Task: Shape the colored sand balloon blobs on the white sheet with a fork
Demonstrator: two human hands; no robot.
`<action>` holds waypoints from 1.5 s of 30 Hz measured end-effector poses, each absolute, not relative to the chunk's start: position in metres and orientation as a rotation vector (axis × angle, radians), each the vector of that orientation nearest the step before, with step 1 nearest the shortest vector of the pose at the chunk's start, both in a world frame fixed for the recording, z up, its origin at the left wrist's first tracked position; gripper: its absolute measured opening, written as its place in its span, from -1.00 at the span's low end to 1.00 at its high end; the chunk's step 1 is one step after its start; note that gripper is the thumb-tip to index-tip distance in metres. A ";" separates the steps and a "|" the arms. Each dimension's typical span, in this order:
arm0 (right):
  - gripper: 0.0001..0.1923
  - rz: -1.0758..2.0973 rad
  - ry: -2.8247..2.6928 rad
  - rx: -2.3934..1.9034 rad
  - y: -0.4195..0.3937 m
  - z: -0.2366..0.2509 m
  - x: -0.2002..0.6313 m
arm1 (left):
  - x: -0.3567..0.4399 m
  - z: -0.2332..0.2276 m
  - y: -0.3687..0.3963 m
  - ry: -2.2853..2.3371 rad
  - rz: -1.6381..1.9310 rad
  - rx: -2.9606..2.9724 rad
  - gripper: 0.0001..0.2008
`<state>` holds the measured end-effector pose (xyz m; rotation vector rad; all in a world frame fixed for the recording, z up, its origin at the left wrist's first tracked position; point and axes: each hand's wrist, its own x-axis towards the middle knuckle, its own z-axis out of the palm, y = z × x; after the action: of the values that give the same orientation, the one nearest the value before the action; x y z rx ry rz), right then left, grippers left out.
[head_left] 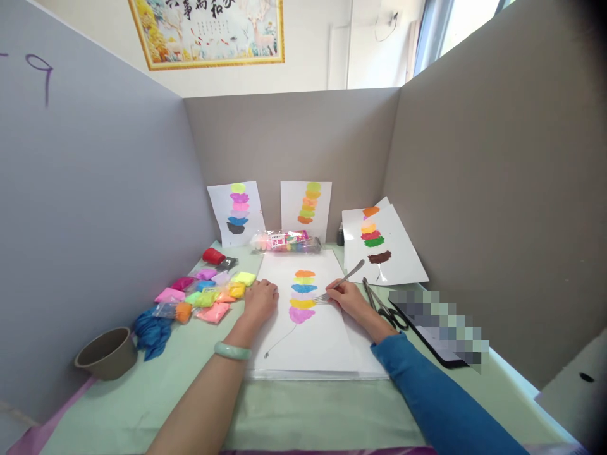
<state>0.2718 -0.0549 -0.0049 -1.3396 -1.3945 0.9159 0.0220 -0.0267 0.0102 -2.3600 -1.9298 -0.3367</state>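
From the head camera, your right hand has its fingers curled closed around the handle of a slim silver metal fork, whose tines reach leftward from your fingertips onto the yellow band of a stack of coloured clay smears spread down a white sheet of paper lying flat on the pale green table cover. Your left hand rests palm down on the left edge of that sheet, fingers loosely bent and holding nothing, a pale green jade bangle on its wrist. Just left of those fingers lie small clear plastic packets of coloured clay, pink, yellow, green, orange and purple, each with its lump inside. Farther left sits a crumpled blue cloth, and beyond it a round brown paper bowl; you cannot tell what, if anything, it holds. Ahead of your fingertips a long clear bag with more coloured clay packs lies across the top of the sheet. Just right of your right hand lie black-handled scissors. Three more white sheets with clay smears lean against the grey partition.
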 end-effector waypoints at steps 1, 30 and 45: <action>-0.86 0.910 -1.410 -1.343 -0.055 -0.005 0.271 | 0.022 0.011 -0.027 -1.933 -0.338 -2.361 -0.73; -0.82 0.902 -1.492 -1.305 -0.056 -0.006 0.271 | 0.023 0.012 -0.028 -1.935 -0.322 -2.354 -0.72; -0.85 0.795 -1.546 -1.388 -0.057 -0.004 0.269 | 0.023 0.012 -0.029 -1.929 -0.329 -2.360 -0.73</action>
<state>0.2686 -0.0569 -0.0042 -1.3881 -1.5458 0.7946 0.0232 -0.0292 0.0122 -2.3604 -1.9286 -0.3288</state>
